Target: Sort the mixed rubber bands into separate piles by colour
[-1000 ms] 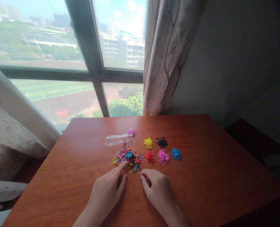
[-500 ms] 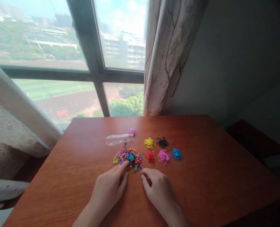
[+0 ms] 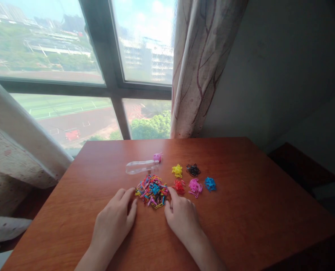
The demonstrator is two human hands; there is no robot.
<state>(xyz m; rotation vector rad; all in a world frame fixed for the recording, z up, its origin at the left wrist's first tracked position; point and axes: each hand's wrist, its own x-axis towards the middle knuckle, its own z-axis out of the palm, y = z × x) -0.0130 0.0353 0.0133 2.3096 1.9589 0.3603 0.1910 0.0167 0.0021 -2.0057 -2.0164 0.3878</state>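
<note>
Below frame centre, the left hand (image 3: 112, 215) and right hand (image 3: 183, 215) flank the multicoloured pile (image 3: 152, 190). Each grip is loosely parted.

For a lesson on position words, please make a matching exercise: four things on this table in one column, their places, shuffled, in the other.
Things
1. Mixed pile
2. Clear container
3. Black pile
4. Blue pile

Places
A. Just right of the yellow pile
B. Between the left hand and the right hand
C. Furthest right of all piles
D. Just beyond the mixed pile

Pairs: 1-B; 2-D; 3-A; 4-C
</note>
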